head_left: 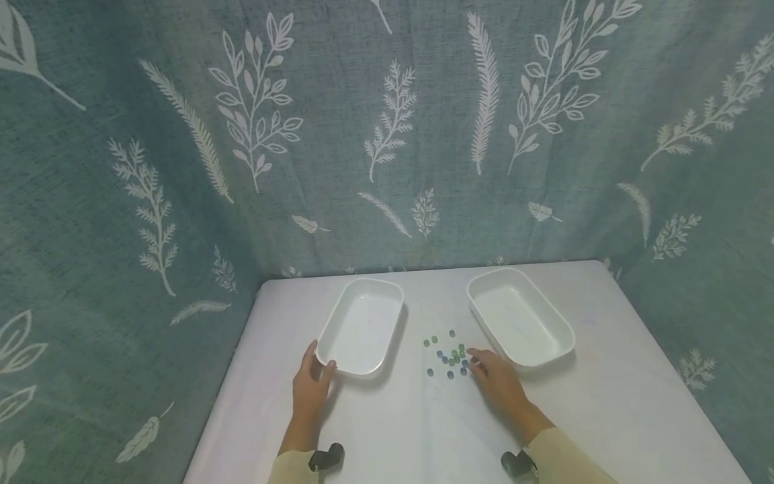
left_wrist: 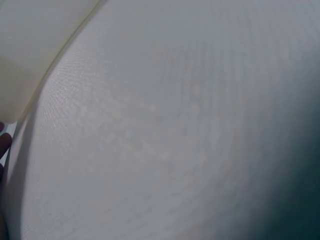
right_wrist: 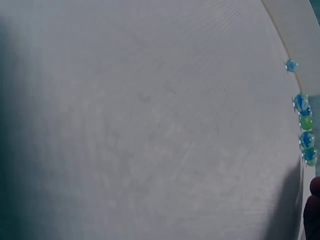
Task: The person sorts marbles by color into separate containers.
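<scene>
In the head view my left hand (head_left: 311, 388) holds the near left corner of a white tray (head_left: 361, 372), with the fingers along its outer side and the thumb at the front rim. The left wrist view shows part of this tray's wall (left_wrist: 30, 55) and a few fingertips (left_wrist: 5, 144) at the edge. Several blue and green glass marbles (head_left: 450, 375) lie loose on the table between two trays. My right hand (head_left: 498, 384) reaches in from the right, its fingertips right beside the marbles. In the right wrist view, marbles (right_wrist: 306, 139) line the right edge above dark fingertips (right_wrist: 314, 210).
A second white tray (head_left: 525, 364) stands angled just beyond the right hand. Both trays rest on a white-covered table (head_left: 399, 437). Green leaf-patterned cloth (head_left: 338, 228) hangs along the back and both sides. Dark wrist mounts (head_left: 327, 458) sit at both sleeves.
</scene>
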Demonstrator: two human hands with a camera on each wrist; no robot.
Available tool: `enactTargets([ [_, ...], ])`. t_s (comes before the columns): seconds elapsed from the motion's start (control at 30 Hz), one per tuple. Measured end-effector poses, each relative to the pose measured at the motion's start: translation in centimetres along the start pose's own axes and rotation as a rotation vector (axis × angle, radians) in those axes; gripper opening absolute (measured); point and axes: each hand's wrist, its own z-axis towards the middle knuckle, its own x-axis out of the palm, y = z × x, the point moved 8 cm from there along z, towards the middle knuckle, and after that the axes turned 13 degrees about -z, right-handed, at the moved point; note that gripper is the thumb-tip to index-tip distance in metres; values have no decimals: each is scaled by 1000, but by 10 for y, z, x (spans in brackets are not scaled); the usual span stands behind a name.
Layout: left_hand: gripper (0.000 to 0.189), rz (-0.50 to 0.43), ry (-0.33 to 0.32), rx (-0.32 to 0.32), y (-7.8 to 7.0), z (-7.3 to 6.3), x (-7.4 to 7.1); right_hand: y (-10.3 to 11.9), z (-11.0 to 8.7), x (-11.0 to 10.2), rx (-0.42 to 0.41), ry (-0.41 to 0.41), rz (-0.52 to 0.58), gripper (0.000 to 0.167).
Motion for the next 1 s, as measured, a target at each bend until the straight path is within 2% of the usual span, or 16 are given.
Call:
enactTargets([
  [0.37, 77, 15, -8, 6, -3, -1, -1, -5, 8, 11, -20, -7, -28, 31],
  [0.57, 79, 0, -9, 32, -4, 0, -1, -6, 11, 12, -21, -4, -21, 31],
  [0.7, 81, 5, -3, 27, -3, 1, -1, -4, 15, 11, -22, 0, -10, 32],
  [1.0, 83, 23, -13, 19, -1, 1, -1, -5, 26, 19, 15, 24, -71, 31],
])
